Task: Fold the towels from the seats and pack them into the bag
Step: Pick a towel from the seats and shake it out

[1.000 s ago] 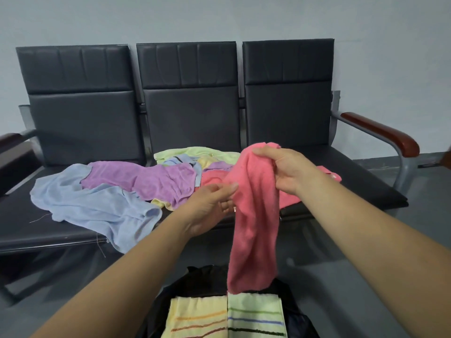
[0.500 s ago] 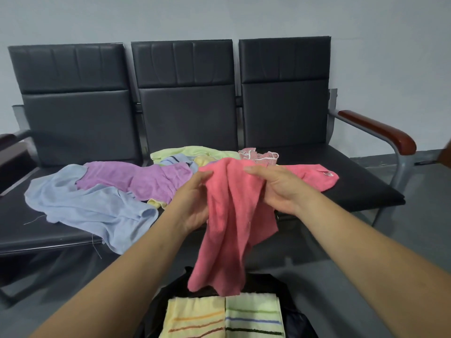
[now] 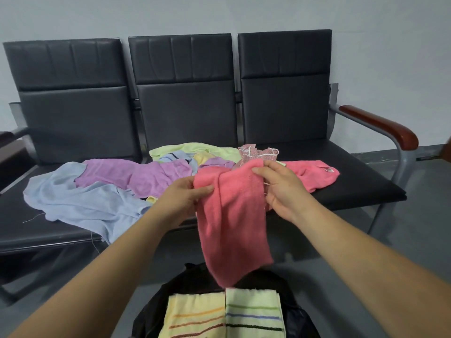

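A pink towel (image 3: 231, 223) hangs in front of the seats, held by both hands at its top edge. My left hand (image 3: 184, 201) pinches its left corner and my right hand (image 3: 280, 189) grips its right corner. Its lower end dangles just above a black bag (image 3: 195, 284) on the floor, which holds two folded striped towels, a yellow one (image 3: 195, 315) and a pale green one (image 3: 252, 311). On the seats lie a light blue towel (image 3: 80, 198), a purple towel (image 3: 136, 174), a lime towel (image 3: 195, 150) and another pink towel (image 3: 312, 172).
A row of three black padded seats (image 3: 353, 189) stands against a grey wall, with a brown armrest (image 3: 380, 125) at the right end. A small pink patterned cloth (image 3: 256, 152) lies in the towel pile. Grey floor surrounds the bag.
The pink towel went from a narrow hanging strip to spread between both hands. My right hand came down and my left hand took hold of the other corner.
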